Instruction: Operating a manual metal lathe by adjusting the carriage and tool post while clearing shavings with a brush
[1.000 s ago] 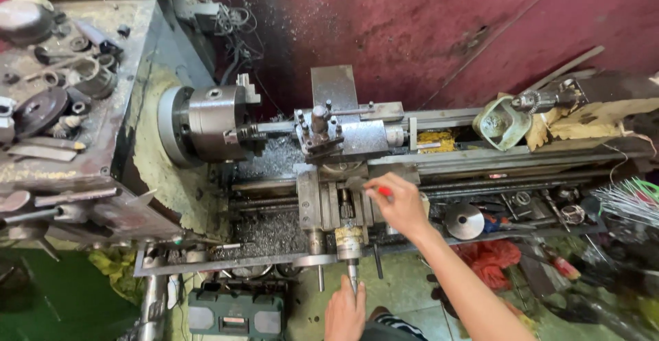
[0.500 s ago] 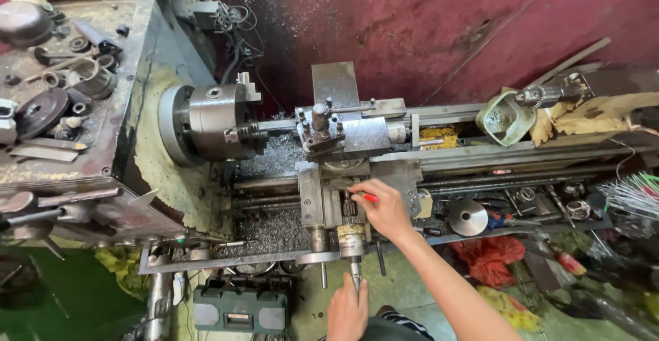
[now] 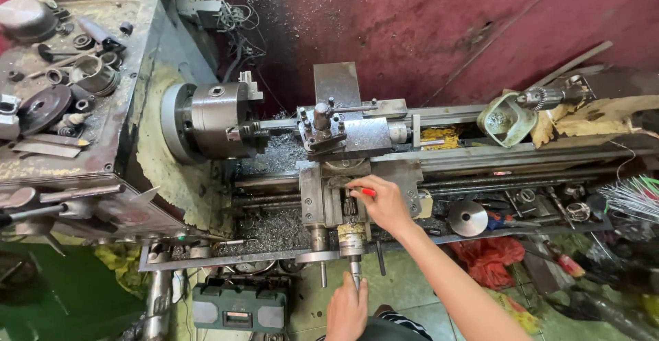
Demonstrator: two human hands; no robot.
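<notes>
A grey metal lathe fills the view, with its chuck point(image 3: 218, 120) at the left and the tool post point(image 3: 322, 125) on the carriage point(image 3: 329, 197) in the middle. My right hand point(image 3: 384, 204) rests on the carriage and pinches a small red-handled tool point(image 3: 368, 192). Below it, my left hand point(image 3: 347, 309) is closed around the crank handle point(image 3: 355, 269) that hangs from the carriage's brass-coloured dial point(image 3: 351, 233). Metal chips point(image 3: 271, 224) lie in the bed under the chuck.
The headstock top point(image 3: 62, 101) at the left carries several rings, gears and tools. A green box point(image 3: 239, 307) sits on the floor under the chip tray. At the right lie a drill chuck point(image 3: 542, 97), rags, a shiny cone point(image 3: 468, 217) and red plastic point(image 3: 491, 259).
My right hand has slid left along the carriage with the red-handled tool. The view has shifted slightly. My left hand stays on the crank handle.
</notes>
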